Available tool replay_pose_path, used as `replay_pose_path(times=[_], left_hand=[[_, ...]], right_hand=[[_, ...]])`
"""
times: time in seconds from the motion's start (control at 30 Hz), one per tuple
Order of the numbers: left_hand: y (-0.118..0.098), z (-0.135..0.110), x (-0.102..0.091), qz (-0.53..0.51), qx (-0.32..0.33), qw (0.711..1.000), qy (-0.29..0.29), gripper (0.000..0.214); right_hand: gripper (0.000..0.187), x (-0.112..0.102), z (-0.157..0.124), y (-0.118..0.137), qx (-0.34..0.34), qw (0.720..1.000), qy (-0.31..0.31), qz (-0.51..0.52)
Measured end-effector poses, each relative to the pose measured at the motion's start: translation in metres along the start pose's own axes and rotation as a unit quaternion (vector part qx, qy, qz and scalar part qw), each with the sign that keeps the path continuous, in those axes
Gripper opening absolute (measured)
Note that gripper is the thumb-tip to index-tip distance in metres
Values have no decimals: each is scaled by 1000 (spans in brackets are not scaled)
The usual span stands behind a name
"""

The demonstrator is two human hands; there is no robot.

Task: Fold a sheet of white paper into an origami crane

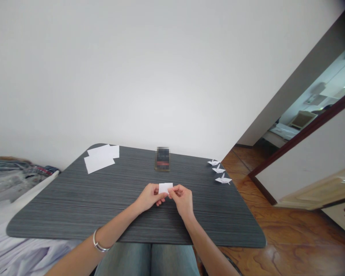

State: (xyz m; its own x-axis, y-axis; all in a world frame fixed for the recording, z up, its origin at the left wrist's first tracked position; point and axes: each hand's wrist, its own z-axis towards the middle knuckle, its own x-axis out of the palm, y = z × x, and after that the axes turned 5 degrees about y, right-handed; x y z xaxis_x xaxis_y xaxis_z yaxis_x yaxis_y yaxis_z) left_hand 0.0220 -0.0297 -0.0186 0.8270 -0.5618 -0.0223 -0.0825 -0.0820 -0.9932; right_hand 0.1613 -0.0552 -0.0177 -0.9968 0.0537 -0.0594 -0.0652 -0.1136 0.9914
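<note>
A small folded piece of white paper [165, 187] is held between both hands, over the front middle of the dark table. My left hand [150, 197] grips its left and lower edge, thumb on top and fingers beneath. On the other side, my right hand [183, 197] pinches the lower right corner between thumb and fingers. A crease or layered edge shows near the paper's middle; the fingers cover its lower part. Three white paper cranes [219, 169] stand in a row at the table's right edge. Loose white sheets [101, 156] lie overlapping at the far left.
The dark wood-grain table [74, 209] has rounded corners and meets a white wall behind. A dark phone-like object [162, 159], blurred out, sits at the back middle. Piled cloth [14, 191] lies beyond the left edge; wooden floor [299, 226] shows on the right.
</note>
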Motion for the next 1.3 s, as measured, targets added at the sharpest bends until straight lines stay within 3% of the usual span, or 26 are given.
replay_pose_path(times=[0.3,0.63,0.8,0.97,1.17,1.3], left_hand=[[-3,-1,2,-37,-25,999,7,24],[-5,0,-1,-43,2,999,-26,25],[-5,-2,-2,-19,15,1000,-9,23],[-3,-2,-2,-12,24,1000,3,23],[-2,-3,-3,-51,-4,999,16,28],[-5,-5,-3,-67,-3,998,7,26]], right_hand=[[32,0,2,-2,2,997,12,78],[29,-5,5,-2,34,991,53,116],[20,-6,5,-7,53,991,83,91],[21,-4,2,-3,41,993,64,89],[22,-6,3,3,18,994,-12,110],[22,-7,2,5,16,990,-31,135]])
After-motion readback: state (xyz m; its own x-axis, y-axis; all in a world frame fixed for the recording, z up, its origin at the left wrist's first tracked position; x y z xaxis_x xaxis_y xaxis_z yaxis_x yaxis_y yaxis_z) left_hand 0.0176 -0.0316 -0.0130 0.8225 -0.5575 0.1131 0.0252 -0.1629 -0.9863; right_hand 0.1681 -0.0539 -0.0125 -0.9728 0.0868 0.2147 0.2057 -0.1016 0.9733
